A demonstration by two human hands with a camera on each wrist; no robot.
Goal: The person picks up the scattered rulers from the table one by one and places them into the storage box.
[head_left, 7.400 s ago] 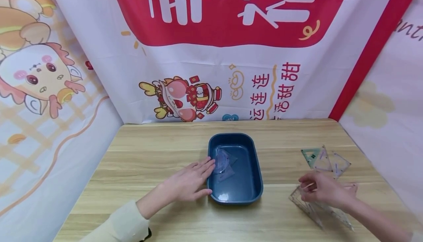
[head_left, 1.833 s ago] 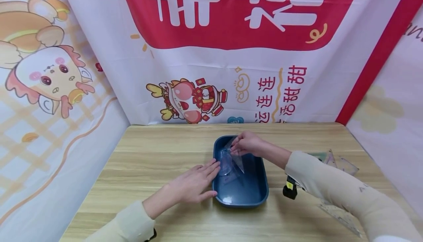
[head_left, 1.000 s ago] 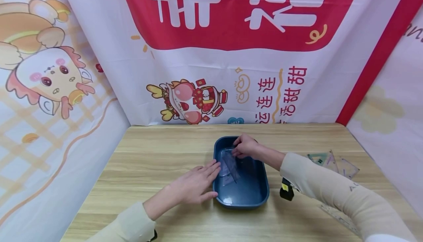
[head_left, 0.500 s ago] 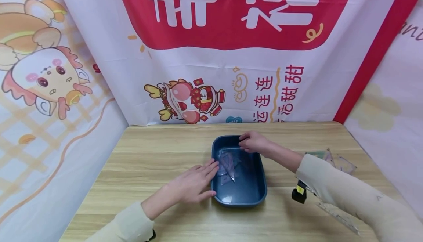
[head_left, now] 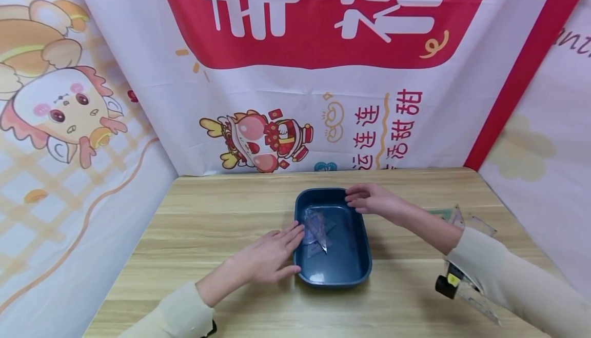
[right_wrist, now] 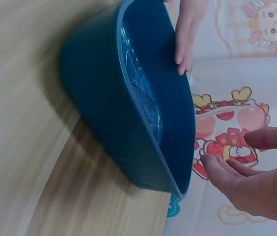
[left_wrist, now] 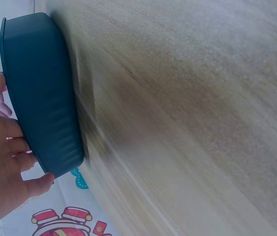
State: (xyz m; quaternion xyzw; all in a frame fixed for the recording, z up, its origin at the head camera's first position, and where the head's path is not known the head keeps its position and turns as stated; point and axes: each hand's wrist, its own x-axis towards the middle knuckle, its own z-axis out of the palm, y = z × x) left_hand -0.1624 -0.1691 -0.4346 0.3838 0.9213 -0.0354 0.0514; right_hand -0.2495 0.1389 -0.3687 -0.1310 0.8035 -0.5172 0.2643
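A deep blue rectangular tray (head_left: 345,266) stands mid-table. Inside, toward its left side, lie overlapping clear plastic drawing tools, with a narrow-looking set square (head_left: 318,229) on top; the protractor beneath is partly covered. My left hand (head_left: 267,258) rests with straight fingers on the left rim, and the left wrist view shows those fingertips along the edge of the tray (left_wrist: 40,93). Over the far right corner hovers my right hand (head_left: 376,202). In the right wrist view the right hand (right_wrist: 261,179) has loosely bent fingers, thumb apart, and nothing between them.
On the table's right lie a green set square (head_left: 440,213) and clear ones (head_left: 482,225), partly behind my right arm. Another clear piece (head_left: 477,304) lies nearer, below the sleeve. A printed cloth (head_left: 277,97) hangs behind the table.
My right hand carried a clear set square from the right side into the tray, let go of it, and moved back rightward. The left hand stayed at the left rim.
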